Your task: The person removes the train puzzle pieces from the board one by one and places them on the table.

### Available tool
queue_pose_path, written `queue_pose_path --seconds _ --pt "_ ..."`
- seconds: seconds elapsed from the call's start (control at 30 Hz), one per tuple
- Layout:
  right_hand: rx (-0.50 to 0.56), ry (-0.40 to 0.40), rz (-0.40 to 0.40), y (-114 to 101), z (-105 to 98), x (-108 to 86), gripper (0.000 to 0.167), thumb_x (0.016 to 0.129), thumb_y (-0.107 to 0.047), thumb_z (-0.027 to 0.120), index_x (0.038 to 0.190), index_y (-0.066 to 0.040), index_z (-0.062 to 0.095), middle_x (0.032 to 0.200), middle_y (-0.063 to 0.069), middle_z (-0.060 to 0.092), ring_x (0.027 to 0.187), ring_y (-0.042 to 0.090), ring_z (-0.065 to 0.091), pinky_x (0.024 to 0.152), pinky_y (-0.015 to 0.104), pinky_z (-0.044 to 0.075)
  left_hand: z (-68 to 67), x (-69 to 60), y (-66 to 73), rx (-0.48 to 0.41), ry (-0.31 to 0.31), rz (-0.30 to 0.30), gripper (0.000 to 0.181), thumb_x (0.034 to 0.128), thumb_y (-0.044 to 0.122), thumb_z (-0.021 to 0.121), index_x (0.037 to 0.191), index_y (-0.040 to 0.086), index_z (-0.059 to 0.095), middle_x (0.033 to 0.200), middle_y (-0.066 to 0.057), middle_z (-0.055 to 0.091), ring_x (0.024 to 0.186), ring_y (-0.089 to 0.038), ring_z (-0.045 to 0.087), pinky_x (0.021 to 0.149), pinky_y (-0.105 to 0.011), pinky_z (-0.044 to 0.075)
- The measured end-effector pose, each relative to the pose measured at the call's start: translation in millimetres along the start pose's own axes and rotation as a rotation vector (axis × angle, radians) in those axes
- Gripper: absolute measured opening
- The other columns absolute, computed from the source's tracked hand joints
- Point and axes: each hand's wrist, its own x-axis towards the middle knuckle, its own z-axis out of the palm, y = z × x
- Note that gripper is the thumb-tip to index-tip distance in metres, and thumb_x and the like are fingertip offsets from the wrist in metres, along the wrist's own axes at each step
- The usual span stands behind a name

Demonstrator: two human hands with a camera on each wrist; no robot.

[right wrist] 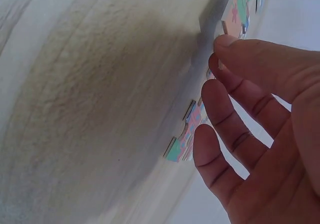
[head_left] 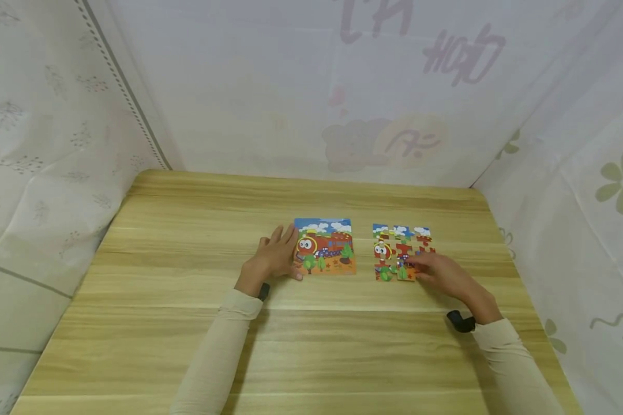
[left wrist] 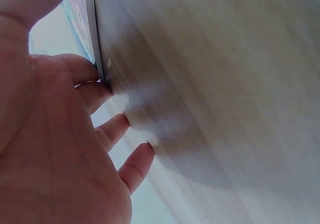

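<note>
A square picture card [head_left: 324, 246] printed with a red train lies near the middle of the table. My left hand [head_left: 277, 256] rests at its left edge, fingers spread, with fingertips touching the card's side and the tabletop in the left wrist view. To the right lies a train jigsaw [head_left: 381, 252] of several pieces, partly joined with gaps. My right hand [head_left: 443, 275] reaches over its lower right side and pinches a puzzle piece [head_left: 406, 273] of the bottom row between thumb and forefinger. The right wrist view shows this piece's edge at the thumb tip; the other fingers hang loosely bent. The hand covers the lower right pieces.
The wooden table [head_left: 187, 340] has a light striped grain. Printed white cloth [head_left: 270, 104] hangs behind it and at both sides. Each wrist carries a small black device [head_left: 461, 321] below the sleeve.
</note>
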Motion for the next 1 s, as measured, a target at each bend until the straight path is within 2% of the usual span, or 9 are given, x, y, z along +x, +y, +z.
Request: queue_pose_path --seconds 0.27,0.53,1.0 --pt "-0.006 0.008 0.033 0.5 1.6 -1.5 0.035 0.086 -0.007 0.075 0.121 -0.003 0.068 0.097 0.004 0.07 0.079 0.012 0.06 0.073 0.04 0.051 0.2 -0.3 0.0 -0.005 -0.008 -0.005 0.12 0.079 0.052 0.077 0.159 0.005 0.002 0.167 -0.012 -0.004 0.153 -0.036 -0.005 0.116 -0.057 0.017" --pt "-0.001 0.018 0.038 2.3 3.6 -1.9 0.032 0.085 -0.005 0.076 0.116 -0.001 0.069 0.101 0.009 0.071 0.082 0.016 0.064 0.074 0.041 0.053 0.6 0.0 -0.8 -0.015 -0.007 -0.006 0.12 0.079 0.052 0.078 0.16 0.005 0.003 0.167 -0.011 -0.004 0.153 -0.036 -0.005 0.116 -0.057 0.016" --pt "0.039 -0.009 0.067 6.2 4.4 1.5 0.028 0.086 -0.003 0.074 0.113 -0.001 0.07 0.098 0.007 0.071 0.084 0.017 0.065 0.075 0.039 0.053 1.1 1.2 -1.8 -0.015 0.001 -0.004 0.12 0.0785 0.052 0.078 0.16 0.005 0.003 0.167 -0.011 -0.004 0.153 -0.037 -0.005 0.117 -0.058 0.015"
